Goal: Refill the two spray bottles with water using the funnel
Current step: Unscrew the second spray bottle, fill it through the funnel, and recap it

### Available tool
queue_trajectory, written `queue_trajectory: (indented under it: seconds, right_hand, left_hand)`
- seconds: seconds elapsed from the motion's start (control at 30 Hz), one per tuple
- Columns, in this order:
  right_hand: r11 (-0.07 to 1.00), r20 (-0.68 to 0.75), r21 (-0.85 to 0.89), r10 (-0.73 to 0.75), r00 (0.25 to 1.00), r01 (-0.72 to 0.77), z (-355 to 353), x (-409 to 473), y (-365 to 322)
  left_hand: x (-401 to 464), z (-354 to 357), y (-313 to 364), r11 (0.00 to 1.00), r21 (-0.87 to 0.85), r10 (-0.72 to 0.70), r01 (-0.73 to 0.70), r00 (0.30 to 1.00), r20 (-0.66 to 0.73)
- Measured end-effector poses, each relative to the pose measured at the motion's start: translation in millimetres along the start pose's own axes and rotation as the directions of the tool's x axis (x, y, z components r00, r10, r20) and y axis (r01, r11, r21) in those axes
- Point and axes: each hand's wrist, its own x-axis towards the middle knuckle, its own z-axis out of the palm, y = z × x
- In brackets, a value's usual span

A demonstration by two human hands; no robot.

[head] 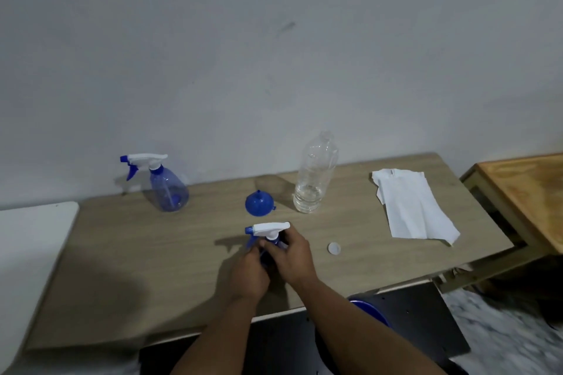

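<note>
Where both hands (274,262) meet, fingers (268,245) around sprayer (268,230).

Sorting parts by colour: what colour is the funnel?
Blue; the funnel shows clearly in the head view.

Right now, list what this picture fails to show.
Head view only:
- Near spray bottle: body hidden by left hand and right hand; water level unknown.
- Far spray bottle: level unclear through tinted plastic.
- Blue object below the table: mostly hidden by the right arm.
</note>
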Motion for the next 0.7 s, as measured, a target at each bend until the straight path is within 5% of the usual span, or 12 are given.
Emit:
queue_trajectory:
  seconds: [0.43, 0.7]
  right_hand:
    - [0.995, 0.229, -0.074, -0.047, 0.972, 0.066, -16, 14, -4]
    - [0.988, 0.032, -0.147, -0.050, 0.998, 0.054, 6, -1, 3]
  left_hand:
    - [-4, 1, -13, 0.998, 0.044, 0.038, -0.037, 0.999, -0.009]
    - [5, -1, -16, 0.998, 0.052, 0.036, -0.040, 0.997, 0.061]
